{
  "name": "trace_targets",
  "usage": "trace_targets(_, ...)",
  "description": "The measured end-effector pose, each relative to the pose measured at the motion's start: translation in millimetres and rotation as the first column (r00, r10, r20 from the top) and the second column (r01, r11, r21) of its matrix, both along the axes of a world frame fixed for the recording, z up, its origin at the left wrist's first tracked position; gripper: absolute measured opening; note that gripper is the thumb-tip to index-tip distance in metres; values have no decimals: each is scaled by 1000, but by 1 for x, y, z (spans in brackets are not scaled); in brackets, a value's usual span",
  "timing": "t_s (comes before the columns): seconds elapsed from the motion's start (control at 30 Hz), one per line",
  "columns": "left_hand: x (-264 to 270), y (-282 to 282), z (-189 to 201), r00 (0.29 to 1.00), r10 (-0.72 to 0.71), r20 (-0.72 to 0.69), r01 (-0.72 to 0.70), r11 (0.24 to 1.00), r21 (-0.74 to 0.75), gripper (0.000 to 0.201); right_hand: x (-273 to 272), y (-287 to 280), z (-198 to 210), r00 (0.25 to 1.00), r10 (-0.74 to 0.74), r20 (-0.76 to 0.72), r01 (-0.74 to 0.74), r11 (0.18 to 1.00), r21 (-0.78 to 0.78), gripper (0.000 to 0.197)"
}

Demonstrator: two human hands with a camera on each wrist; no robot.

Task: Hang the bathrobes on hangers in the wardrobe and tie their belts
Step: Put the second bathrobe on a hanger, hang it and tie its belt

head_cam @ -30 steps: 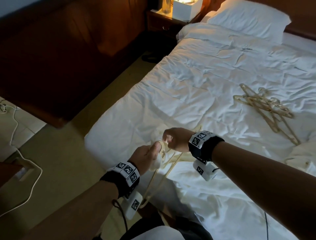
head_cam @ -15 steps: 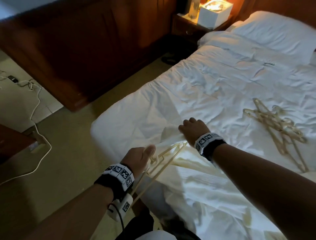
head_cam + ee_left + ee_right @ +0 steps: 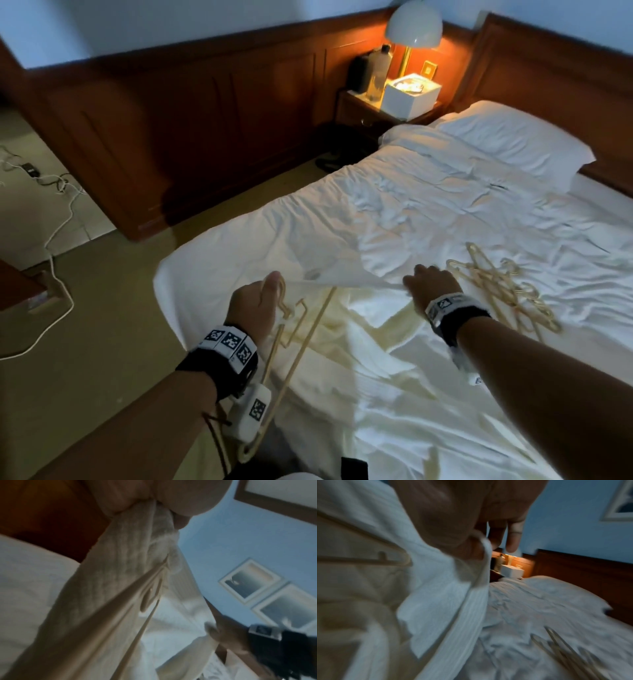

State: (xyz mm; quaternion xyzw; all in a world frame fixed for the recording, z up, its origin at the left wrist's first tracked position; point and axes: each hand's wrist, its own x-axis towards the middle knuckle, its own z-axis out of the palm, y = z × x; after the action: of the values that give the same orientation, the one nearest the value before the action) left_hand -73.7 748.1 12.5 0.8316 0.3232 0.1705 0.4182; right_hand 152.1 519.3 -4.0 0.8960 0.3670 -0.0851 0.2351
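- Holding the hanger (image 3: 298, 329) by its hook, the left hand (image 3: 255, 308) sits at about 7 o'clock in the head view, with the thumb up and the fingers curled tight around the hook and a bunch of robe cloth.
- From the left wrist view, the bathrobe (image 3: 120, 574) comes out from under the closed fingers and hangs down, with the thin hanger bar (image 3: 109, 615) lying along it.
- At about 5 o'clock from the lamp (image 3: 412, 24), the right hand (image 3: 433, 286) pinches an edge of the bathrobe (image 3: 370, 329) between thumb and first finger; the other fingers (image 3: 513, 536) point straight out.
- The bathrobe lies spread on the bed (image 3: 445, 205) between the two hands, pulled a little tight from one hand to the other.
- It is white to cream cloth with a bumpy, ribbed weave and soft folds.
- The hanger is thin and pale tan with straight bars, a curved hook and small notches.
- Just past the right hand, at 3 o'clock, a heap of more hangers (image 3: 503, 291) lies tangled on the crumpled white sheet.
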Motion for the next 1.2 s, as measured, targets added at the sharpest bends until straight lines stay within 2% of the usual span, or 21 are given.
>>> trace_targets(0.07, 0, 0, 5, 994, 107, 13, -107, 994, -17, 50, -28, 8, -1, 974, 103, -200, -105, 994, -1, 43)
trace_targets(0.13, 0, -3, 9, 987, 154, 41, -153, 988, -28, 48, -70, 20, -1, 858, 246, -450, -248, 967, 55, 48)
trace_targets(0.17, 0, -6, 11, 989, 139, 47, -138, 990, -11, 47, -89, 28, -1, 792, 339, -509, -322, 939, 124, 47)
trace_targets(0.2, -2, -8, 12, 992, 110, 56, -110, 994, 11, 46, -100, 39, -2, 754, 426, -500, -365, 904, 221, 44)
trace_targets(0.23, -4, -10, 13, 994, 80, 74, -83, 996, 32, 46, -105, 53, 1, 764, 473, -439, -331, 871, 362, 43)
trace_targets(0.3, -11, -12, 14, 992, 31, 123, -37, 998, 51, 45, -94, 80, 4, 863, 421, -279, -168, 761, 627, 54)
trace_targets(0.33, -16, -11, 15, 988, 5, 152, -13, 998, 54, 46, -86, 92, 8, 903, 375, -207, -130, 700, 702, 67)
trace_targets(0.37, -21, -10, 15, 982, -27, 184, 15, 998, 66, 45, -79, 101, 13, 922, 351, -165, -136, 691, 710, 82)
trace_targets(0.43, -32, -5, 17, 968, -110, 226, 89, 991, 105, 43, -72, 116, 22, 896, 417, -151, -255, 763, 594, 101)
trace_targets(0.53, -49, 1, 21, 938, -209, 276, 173, 974, 150, 40, -81, 138, 29, 763, 637, -108, -580, 749, 320, 96)
trace_targets(0.57, -56, 3, 22, 932, -217, 291, 182, 973, 141, 40, -87, 144, 31, 745, 651, -146, -612, 753, 241, 97)
trace_targets(0.6, -63, 5, 23, 928, -218, 303, 187, 974, 128, 42, -93, 148, 31, 761, 616, -206, -588, 788, 186, 99)
trace_targets(0.63, -71, 7, 23, 928, -216, 303, 189, 975, 115, 45, -100, 152, 31, 786, 562, -257, -539, 827, 160, 99)
trace_targets(0.7, -87, 15, 20, 934, -208, 291, 193, 978, 81, 52, -110, 160, 35, 812, 525, -256, -504, 851, 148, 91)
trace_targets(0.77, -102, 30, 15, 941, -159, 299, 172, 985, -19, 66, -116, 169, 51, 817, 546, -188, -521, 837, 168, 81)
trace_targets(0.83, -113, 47, 12, 957, -77, 280, 136, 971, -199, 92, -121, 184, 75, 814, 571, -108, -548, 816, 187, 77)
trace_targets(0.9, -122, 66, 20, 975, 93, 200, 9, 890, -456, 100, -129, 207, 103, 799, 601, -27, -589, 791, 167, 73)
trace_targets(0.97, -135, 88, 32, 971, 179, 159, -50, 800, -598, 84, -139, 235, 132, 761, 646, 64, -648, 751, 125, 69)
trace_targets(1.07, -161, 119, 54, 981, 53, 188, 41, 885, -464, 43, -163, 283, 178, 675, 718, 173, -733, 679, 44, 77)
trace_targets(1.13, -178, 146, 66, 973, 19, 232, 101, 864, -494, 32, -188, 320, 214, 594, 769, 237, -784, 619, -46, 77)
trace_targets(1.2, -197, 184, 80, 940, 75, 333, 134, 816, -562, 26, -215, 363, 254, 523, 792, 316, -822, 567, -59, 79)
